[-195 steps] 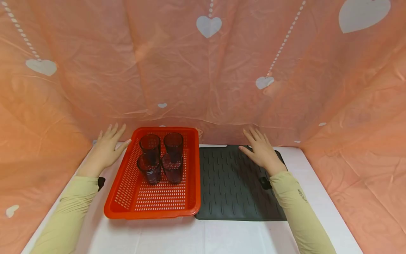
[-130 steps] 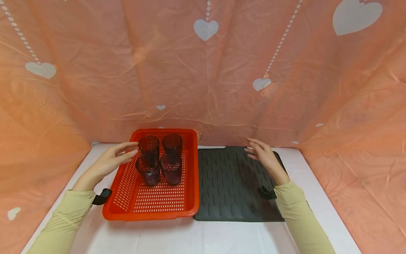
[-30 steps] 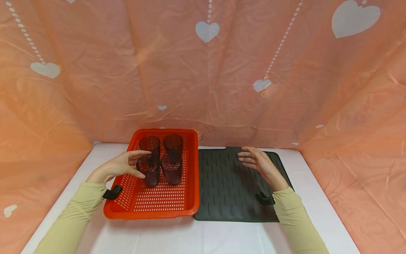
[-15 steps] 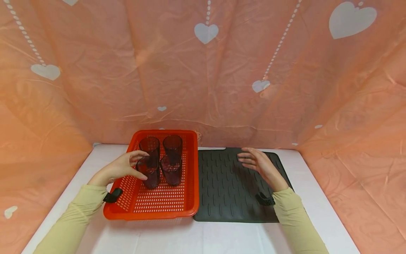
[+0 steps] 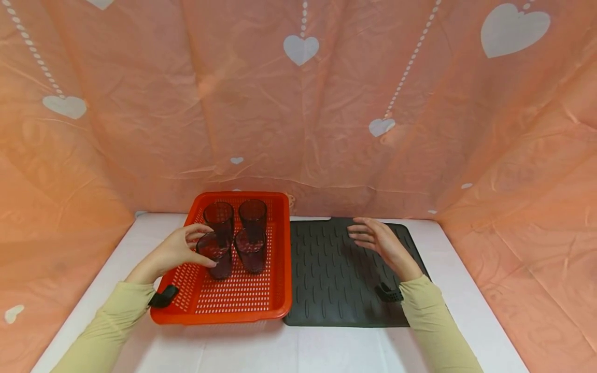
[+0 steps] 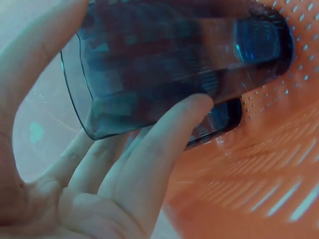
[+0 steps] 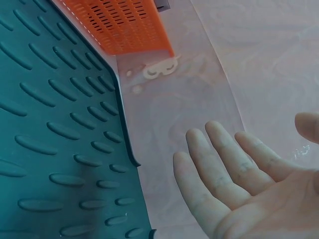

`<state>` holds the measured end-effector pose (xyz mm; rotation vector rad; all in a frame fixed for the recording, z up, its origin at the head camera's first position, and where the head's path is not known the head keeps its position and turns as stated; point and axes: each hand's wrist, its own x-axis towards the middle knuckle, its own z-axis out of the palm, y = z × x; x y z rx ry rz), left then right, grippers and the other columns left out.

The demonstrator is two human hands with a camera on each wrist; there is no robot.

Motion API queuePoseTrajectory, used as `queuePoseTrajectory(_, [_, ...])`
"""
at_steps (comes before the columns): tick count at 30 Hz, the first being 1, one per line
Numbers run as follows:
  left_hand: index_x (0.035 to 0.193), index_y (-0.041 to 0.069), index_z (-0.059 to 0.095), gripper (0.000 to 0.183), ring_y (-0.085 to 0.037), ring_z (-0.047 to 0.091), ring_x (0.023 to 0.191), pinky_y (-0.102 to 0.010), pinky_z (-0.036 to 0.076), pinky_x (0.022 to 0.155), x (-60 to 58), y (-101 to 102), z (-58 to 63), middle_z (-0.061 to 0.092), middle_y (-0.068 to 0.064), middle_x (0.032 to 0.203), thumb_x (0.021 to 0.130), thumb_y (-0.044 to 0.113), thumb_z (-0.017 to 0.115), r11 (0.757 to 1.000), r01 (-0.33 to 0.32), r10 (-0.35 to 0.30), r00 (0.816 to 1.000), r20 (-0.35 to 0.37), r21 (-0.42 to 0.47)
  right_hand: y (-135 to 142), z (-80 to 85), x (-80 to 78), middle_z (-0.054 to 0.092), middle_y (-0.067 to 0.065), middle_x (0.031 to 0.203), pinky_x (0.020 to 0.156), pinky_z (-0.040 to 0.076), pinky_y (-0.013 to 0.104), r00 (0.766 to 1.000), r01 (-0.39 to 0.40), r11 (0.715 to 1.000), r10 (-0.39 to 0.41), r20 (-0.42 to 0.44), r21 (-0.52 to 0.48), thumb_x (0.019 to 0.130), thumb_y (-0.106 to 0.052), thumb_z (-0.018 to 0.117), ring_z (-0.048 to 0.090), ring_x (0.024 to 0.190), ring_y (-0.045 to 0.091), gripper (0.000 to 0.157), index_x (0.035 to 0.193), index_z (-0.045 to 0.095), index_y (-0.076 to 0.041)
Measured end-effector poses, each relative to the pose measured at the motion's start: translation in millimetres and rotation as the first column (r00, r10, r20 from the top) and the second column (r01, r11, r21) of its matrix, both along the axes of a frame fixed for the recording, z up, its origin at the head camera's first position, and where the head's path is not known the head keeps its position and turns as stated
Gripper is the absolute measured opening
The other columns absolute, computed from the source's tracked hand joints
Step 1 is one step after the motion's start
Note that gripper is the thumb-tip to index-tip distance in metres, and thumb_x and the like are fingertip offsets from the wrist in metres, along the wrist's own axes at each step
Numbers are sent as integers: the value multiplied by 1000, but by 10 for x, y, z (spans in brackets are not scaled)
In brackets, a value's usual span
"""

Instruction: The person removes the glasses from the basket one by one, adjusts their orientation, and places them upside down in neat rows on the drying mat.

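Note:
Several dark purple-tinted drinking glasses stand in the red-orange plastic basket (image 5: 286, 259). My left hand (image 5: 174, 251) grips the near-left glass (image 5: 223, 267) from its left side, thumb on the near side and fingers on the far side. In the left wrist view this glass (image 6: 149, 69) lies between thumb and fingers, with another glass (image 6: 229, 117) partly hidden behind it. The far-left glass (image 5: 219, 211), far-right glass (image 5: 253, 210) and near-right glass (image 5: 252, 254) stand close by. My right hand (image 5: 380, 241) hovers over the dark ribbed mat (image 5: 326, 280), fingers loosely extended, holding nothing.
The basket's right edge adjoins the mat on a white-covered table (image 5: 247, 347). A pinkish-orange curtain (image 5: 298, 114) with white hearts encloses the back and both sides.
My left hand came from left of the basket to the near-left glass and closed on it; that glass has shifted slightly left and nearer. My right hand relaxed from spread fingers and lately stays put.

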<state>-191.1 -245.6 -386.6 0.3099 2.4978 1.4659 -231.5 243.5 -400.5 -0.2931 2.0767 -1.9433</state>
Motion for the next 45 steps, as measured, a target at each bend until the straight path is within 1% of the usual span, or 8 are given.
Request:
queuePoseTrajectory(8, [140,3,41,85,-50,23,134,-63,30,102,98,-60,101,26,-27,149,70,22,87,996,-91,91,996,11,23,-15,8,-5,45,27,137,101,41,46,1000,7,1000,-7,-12,4,105,-38,34,47,124,38,54,143,34,1])
queuePoseTrajectory(17, [141,4,38,83,-53,27,131,-63,31,102,205,-134,276,34,-27,145,74,20,84,982,-171,174,984,-30,76,-24,10,-1,46,27,137,99,44,43,1000,14,1000,-14,-12,-12,104,-40,36,48,123,37,56,143,35,0])
queuePoseTrajectory(19, [141,6,38,82,-51,30,130,-57,37,100,229,-136,332,36,-24,144,75,21,84,981,-179,183,982,-43,81,-20,12,3,46,27,137,98,45,42,1000,16,1000,-16,-12,-17,104,-40,37,49,123,37,57,143,35,1])
queuePoseTrajectory(22, [139,7,41,80,-49,37,128,-37,47,91,263,-122,413,42,-22,141,74,21,85,978,-192,198,977,-80,78,-15,14,10,45,28,137,98,44,43,1000,16,999,-17,-16,-27,104,-40,37,48,123,38,57,143,35,2])
queuePoseTrajectory(26, [138,10,44,77,-42,43,125,-18,46,80,294,-88,491,50,-12,135,73,19,85,974,-207,217,969,-117,93,-9,31,18,44,29,137,100,42,46,1000,13,999,-13,-17,-39,105,-38,36,45,124,41,56,143,35,2])
queuePoseTrajectory(34, [135,17,50,71,-15,55,108,-17,48,80,333,32,581,59,12,121,74,15,84,958,-231,257,955,-151,169,-22,63,29,45,27,137,100,42,45,1000,23,999,-23,-6,-42,105,-36,35,49,123,36,53,143,36,0])
queuePoseTrajectory(40, [137,20,49,75,-32,45,122,-16,45,83,363,128,661,56,1,130,72,18,86,947,-258,283,951,-121,189,-52,32,12,45,27,138,100,43,44,1000,11,999,-12,-6,-48,105,-37,35,52,121,31,53,143,36,0])
queuePoseTrajectory(45, [137,18,48,74,-33,42,124,-15,44,84,366,220,703,51,-4,134,73,15,85,935,-243,279,954,-113,258,-93,22,13,45,27,137,100,42,45,1000,13,998,-14,-13,-55,105,-37,36,51,121,33,53,142,37,0])
